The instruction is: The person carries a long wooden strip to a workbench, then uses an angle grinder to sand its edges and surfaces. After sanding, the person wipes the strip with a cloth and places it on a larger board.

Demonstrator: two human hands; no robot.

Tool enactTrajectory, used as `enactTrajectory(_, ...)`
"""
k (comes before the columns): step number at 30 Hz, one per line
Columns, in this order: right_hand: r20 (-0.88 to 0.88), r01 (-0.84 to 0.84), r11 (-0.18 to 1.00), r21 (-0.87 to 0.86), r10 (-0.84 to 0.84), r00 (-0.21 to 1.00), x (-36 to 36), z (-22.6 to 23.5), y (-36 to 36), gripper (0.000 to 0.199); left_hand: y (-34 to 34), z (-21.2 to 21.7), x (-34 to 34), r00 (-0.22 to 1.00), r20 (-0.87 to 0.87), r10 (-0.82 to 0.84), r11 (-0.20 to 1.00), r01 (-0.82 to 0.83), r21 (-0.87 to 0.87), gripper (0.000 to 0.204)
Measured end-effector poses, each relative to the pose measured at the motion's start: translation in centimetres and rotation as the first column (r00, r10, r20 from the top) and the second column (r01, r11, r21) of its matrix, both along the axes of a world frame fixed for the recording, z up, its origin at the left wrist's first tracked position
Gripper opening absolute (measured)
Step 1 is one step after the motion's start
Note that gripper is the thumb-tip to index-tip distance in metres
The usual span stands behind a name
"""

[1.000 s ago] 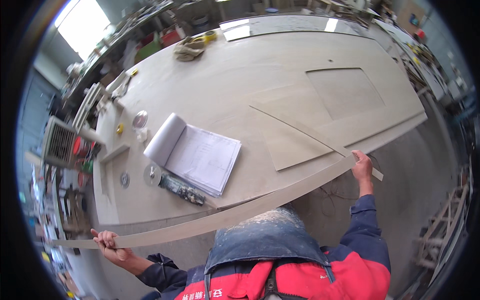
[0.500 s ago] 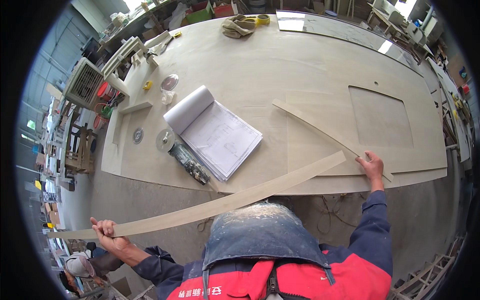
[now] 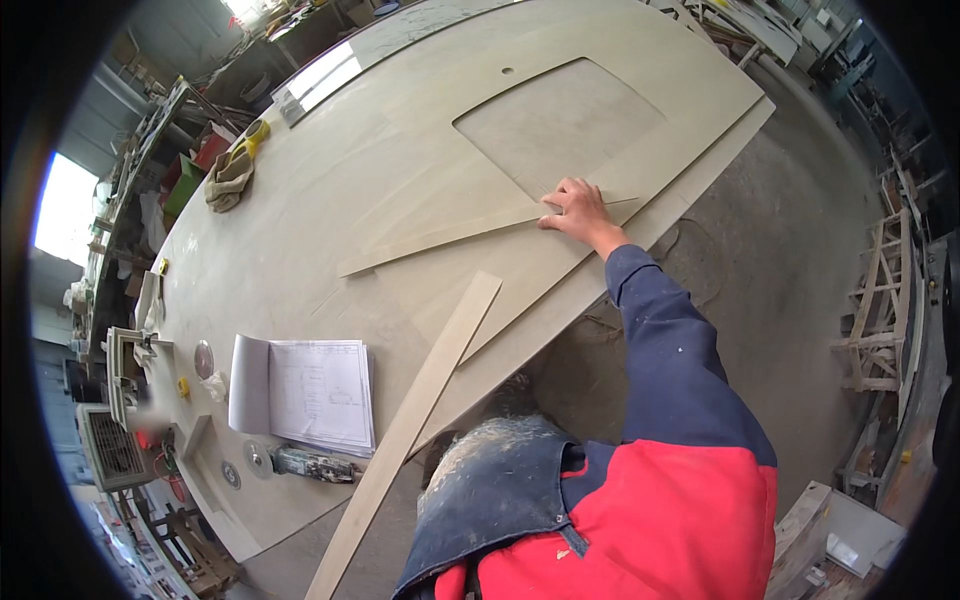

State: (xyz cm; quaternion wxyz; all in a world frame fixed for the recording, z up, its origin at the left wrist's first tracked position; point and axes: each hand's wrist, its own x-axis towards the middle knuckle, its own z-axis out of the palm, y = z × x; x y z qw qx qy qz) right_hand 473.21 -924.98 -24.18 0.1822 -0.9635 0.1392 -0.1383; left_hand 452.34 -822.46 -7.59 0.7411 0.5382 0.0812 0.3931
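My right hand (image 3: 578,212) pinches a thin beige strip (image 3: 440,236) near one end, fingers closed over its edge. That strip lies on the large pale panel beside a rectangular cutout (image 3: 570,120). A second, longer beige strip (image 3: 410,425) slants from the panel's near edge down past the bottom of the view. My left hand is out of view, so what it does is hidden. Left of the long strip lies a pad of drawings (image 3: 318,390) with its top sheets rolled back. An angle grinder (image 3: 312,464) with a round disc rests just below the pad.
The pale worktable panel (image 3: 290,270) has a free near edge. Along its far side are a cloth (image 3: 229,180), a yellow tape roll (image 3: 257,132) and a glossy marbled slab (image 3: 400,35). A small yellow tape measure (image 3: 183,387) lies at the left. A wooden rack (image 3: 880,300) stands right.
The view has turned to the right, and my left hand has gone out of it. My right hand stays on the thin strip, which now lies closer to the cutout.
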Motion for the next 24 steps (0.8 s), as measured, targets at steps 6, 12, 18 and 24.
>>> enactTrajectory(6,0.190,-0.040,0.998,-0.052,0.049,0.981,0.9,-3.3,3.0,0.053,11.1,1.7,-5.7,0.958,-0.165,0.233,0.845,-0.116,0.523,0.020)
enactTrajectory(12,0.143,-0.040,0.255,0.966,-0.397,0.906,-8.2,-1.4,1.3,0.051,-14.2,8.4,6.8,0.998,0.061,0.001,0.806,0.035,-0.591,0.023)
enactTrajectory(18,0.358,-0.362,-0.412,0.836,-0.089,0.929,-13.6,5.2,13.4,0.066,-17.9,3.7,9.1,0.994,-0.066,0.084,0.814,-0.106,-0.571,0.023)
enactTrajectory(24,0.149,-0.232,-0.243,0.942,-0.316,0.937,-14.3,3.3,20.2,0.050,-14.6,-1.9,16.1,0.971,-0.237,0.019,0.797,-0.157,-0.583,0.028)
